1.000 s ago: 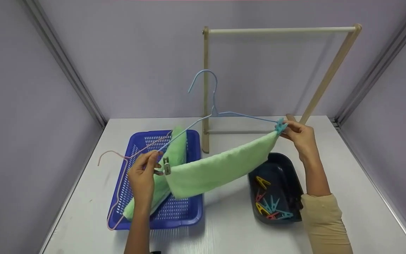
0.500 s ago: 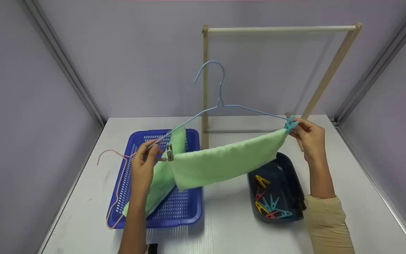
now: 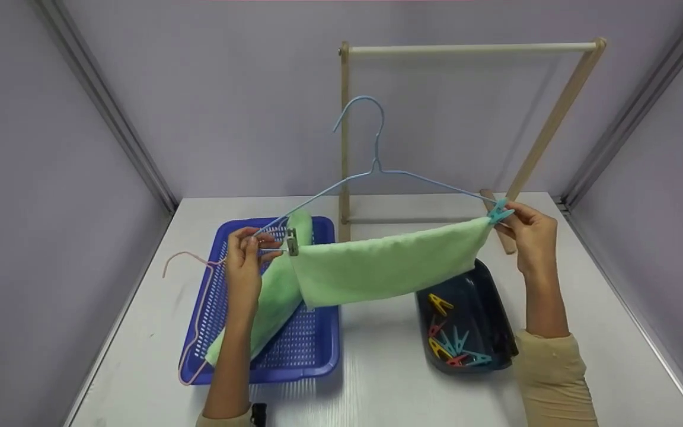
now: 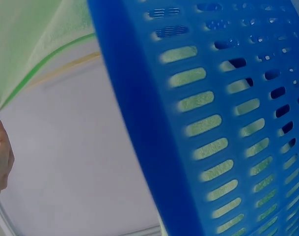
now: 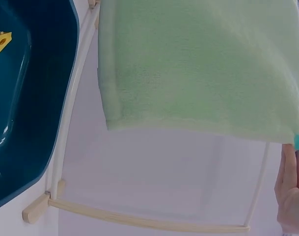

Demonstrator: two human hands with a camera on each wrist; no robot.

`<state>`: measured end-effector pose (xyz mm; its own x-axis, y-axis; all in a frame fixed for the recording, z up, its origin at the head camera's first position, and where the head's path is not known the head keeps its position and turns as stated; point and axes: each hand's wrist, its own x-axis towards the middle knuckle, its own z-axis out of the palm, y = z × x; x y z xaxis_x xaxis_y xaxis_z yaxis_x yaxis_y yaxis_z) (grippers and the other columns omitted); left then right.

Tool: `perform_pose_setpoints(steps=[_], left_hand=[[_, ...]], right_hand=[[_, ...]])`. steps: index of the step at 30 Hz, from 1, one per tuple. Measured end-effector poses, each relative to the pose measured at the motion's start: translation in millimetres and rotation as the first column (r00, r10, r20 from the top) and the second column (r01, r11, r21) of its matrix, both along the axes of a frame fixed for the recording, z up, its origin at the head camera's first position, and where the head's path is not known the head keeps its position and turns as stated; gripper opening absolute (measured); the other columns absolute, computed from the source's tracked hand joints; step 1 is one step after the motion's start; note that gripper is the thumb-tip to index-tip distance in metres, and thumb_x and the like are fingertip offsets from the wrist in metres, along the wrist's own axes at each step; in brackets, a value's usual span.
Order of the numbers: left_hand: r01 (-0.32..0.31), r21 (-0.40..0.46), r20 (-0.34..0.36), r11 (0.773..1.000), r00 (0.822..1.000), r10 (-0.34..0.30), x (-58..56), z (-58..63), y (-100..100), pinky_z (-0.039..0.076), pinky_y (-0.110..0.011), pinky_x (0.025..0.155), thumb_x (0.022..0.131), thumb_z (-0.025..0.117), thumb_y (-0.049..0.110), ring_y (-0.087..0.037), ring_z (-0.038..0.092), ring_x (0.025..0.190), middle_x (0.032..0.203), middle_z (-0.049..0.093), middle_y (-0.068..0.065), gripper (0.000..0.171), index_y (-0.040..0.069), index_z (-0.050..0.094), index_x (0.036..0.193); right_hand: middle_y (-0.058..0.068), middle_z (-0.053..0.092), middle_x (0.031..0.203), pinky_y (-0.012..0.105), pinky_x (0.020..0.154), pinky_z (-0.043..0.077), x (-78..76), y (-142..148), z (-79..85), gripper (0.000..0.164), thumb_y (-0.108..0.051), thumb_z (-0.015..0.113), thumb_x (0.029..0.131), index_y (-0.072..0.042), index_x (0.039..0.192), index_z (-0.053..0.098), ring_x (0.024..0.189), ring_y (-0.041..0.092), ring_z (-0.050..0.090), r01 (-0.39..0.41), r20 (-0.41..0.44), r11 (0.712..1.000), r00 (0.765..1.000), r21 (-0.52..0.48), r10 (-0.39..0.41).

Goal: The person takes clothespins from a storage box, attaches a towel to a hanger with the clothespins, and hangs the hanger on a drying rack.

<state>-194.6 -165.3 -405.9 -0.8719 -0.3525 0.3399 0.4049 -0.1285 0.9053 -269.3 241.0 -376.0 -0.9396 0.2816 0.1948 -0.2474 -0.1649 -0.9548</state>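
Observation:
A light-blue wire clothes hanger (image 3: 377, 171) is held up above the table, hook upward, its right end higher than its left. My left hand (image 3: 244, 270) grips its left corner. The right hand (image 3: 534, 237) pinches its right corner, fingertips right at a teal clothespin (image 3: 500, 212). A light-green towel (image 3: 389, 261) hangs along the lower bar, fastened by that clothespin on the right and a grey clothespin (image 3: 292, 242) on the left. In the right wrist view the towel (image 5: 203, 69) hangs with its edge beside the right hand (image 5: 292, 196).
A blue perforated basket (image 3: 321, 356) on the left holds another green towel (image 3: 276, 308); a pink hanger (image 3: 199, 320) lies over its left rim. On the right, a dark tray (image 3: 484, 308) holds several coloured clothespins (image 3: 454, 344). A wooden drying rack (image 3: 472, 48) stands behind.
Both hands have moved the hanger and clipped towel up and to the right, the left hand rising more, so the hanger is more level. Basket, tray and rack stay put.

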Motion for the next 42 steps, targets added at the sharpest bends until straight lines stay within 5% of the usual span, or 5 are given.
perform_pose_setpoints(steps=[7,14,18,29,42], left_hand=[[-0.077,0.05,0.008,0.996,0.997,0.077,-5.6,-2.0,0.4,0.053,-0.039,0.074,0.097,0.043,0.003,-0.033,0.062,0.089,0.103,0.055,-0.031,0.015,-0.005,0.05,0.108],[-0.004,0.292,-0.022,0.956,1.0,0.011,-32.4,-30.1,-6.9,0.052,-0.038,0.075,0.09,0.058,0.007,-0.034,0.061,0.094,0.102,0.057,-0.023,0.023,-0.005,0.06,0.11],[0.014,0.392,-0.042,0.92,0.999,0.003,-38.9,-26.7,2.7,0.052,-0.038,0.076,0.089,0.058,0.001,-0.035,0.061,0.095,0.104,0.055,-0.028,0.022,-0.008,0.056,0.109],[0.012,0.528,0.032,0.849,0.999,-0.034,-41.1,18.1,38.7,0.047,-0.032,0.085,0.094,0.043,-0.009,-0.025,0.062,0.089,0.105,0.051,-0.023,0.027,-0.016,0.047,0.119],[0.165,0.496,0.046,0.852,0.975,-0.215,-62.6,30.1,63.2,0.042,-0.027,0.092,0.099,0.033,-0.003,-0.034,0.045,0.119,0.134,0.035,-0.029,0.041,-0.007,0.027,0.139]], right_hand=[[0.005,0.065,0.082,0.023,0.067,0.053,1.4,2.4,0.1,0.022,0.012,0.054,0.087,-0.002,0.085,0.071,0.072,0.013,0.065,0.009,-0.041,1.0,0.999,-0.005,-0.009],[0.008,0.066,0.085,0.025,0.069,0.052,4.9,10.8,3.2,0.017,0.009,0.056,0.087,0.0,0.087,0.071,0.074,0.015,0.066,0.008,-0.059,0.999,0.998,-0.04,-0.011],[0.008,0.064,0.087,0.024,0.069,0.052,8.8,16.2,6.7,0.019,0.009,0.054,0.088,0.0,0.089,0.071,0.075,0.014,0.065,0.041,-0.048,0.999,0.998,-0.036,-0.043],[0.01,0.064,0.092,0.026,0.068,0.052,15.0,32.9,17.6,0.012,0.005,0.06,0.085,0.004,0.092,0.07,0.077,0.017,0.065,0.118,-0.062,0.985,0.99,-0.127,-0.126],[0.014,0.066,0.085,0.026,0.064,0.053,9.8,49.2,23.7,0.013,0.005,0.066,0.081,0.01,0.092,0.068,0.072,0.018,0.066,0.155,-0.1,0.965,0.979,-0.213,-0.18]])
